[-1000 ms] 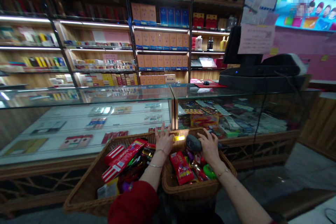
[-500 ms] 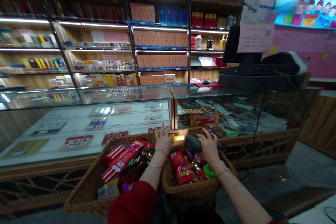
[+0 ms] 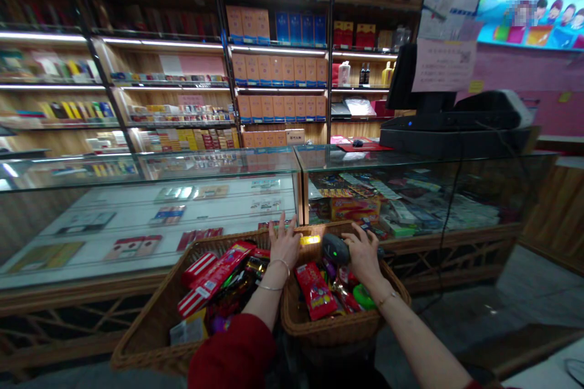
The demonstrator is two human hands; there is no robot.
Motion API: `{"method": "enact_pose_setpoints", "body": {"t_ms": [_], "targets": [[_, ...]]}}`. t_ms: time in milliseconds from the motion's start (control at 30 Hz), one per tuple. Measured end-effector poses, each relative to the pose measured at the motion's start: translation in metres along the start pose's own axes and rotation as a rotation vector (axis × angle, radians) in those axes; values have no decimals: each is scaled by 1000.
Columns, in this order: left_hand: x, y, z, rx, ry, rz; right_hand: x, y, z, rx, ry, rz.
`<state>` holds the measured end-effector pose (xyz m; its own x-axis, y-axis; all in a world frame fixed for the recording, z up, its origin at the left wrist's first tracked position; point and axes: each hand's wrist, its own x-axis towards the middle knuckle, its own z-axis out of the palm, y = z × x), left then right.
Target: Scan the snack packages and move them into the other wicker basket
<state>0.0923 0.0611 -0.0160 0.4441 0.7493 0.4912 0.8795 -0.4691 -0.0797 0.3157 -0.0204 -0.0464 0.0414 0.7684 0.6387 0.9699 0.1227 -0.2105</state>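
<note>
Over the gap between two wicker baskets, my left hand (image 3: 285, 247) holds a small yellow item (image 3: 310, 240) at its thumb side, its other fingers spread upward. Bright light falls on this item. My right hand (image 3: 362, 255) is closed round a dark handheld scanner (image 3: 336, 249), whose head faces the item and shows a green light. Beneath my right hand, the smaller basket (image 3: 335, 329) contains a red snack packet (image 3: 314, 292) and a round green item (image 3: 364, 296). The larger basket (image 3: 137, 340) at left holds red-and-white striped packets (image 3: 214, 282) and other goods.
Glass display counters (image 3: 191, 173) stand just beyond the baskets. A monitor (image 3: 401, 79) sits on a dark base at the right, with a cable (image 3: 449, 213) hanging down the counter's front. Stocked shelves (image 3: 278, 88) line the back wall.
A green light now shows on the scanner. Both hands, the small yellow item and the baskets are practically where they were.
</note>
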Motion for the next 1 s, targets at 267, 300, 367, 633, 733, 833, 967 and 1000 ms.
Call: {"method": "enact_pose_setpoints", "body": {"t_ms": [267,300,367,633,733,833,967,1000], "targets": [[-1,1,-1,26,-6,-8,-1,1,1,-25,18,-19],[-1,1,-1,21,-3,-7,-1,1,1,-30,24,-13],[-1,0,-1,6,6,-6,-1,2,1,-47,37,-8],[-3,0,-3,6,21,-21,-1,1,0,-51,93,41],[-4,-1,-5,8,29,-35,-1,1,-1,-43,96,50],[-4,-3,-5,-1,26,-69,-1,1,1,-52,91,42],[-1,-6,-7,-5,35,-119,-1,2,4,-63,96,24],[-1,-7,-8,-6,37,-130,-1,2,4,-62,100,17]]}}
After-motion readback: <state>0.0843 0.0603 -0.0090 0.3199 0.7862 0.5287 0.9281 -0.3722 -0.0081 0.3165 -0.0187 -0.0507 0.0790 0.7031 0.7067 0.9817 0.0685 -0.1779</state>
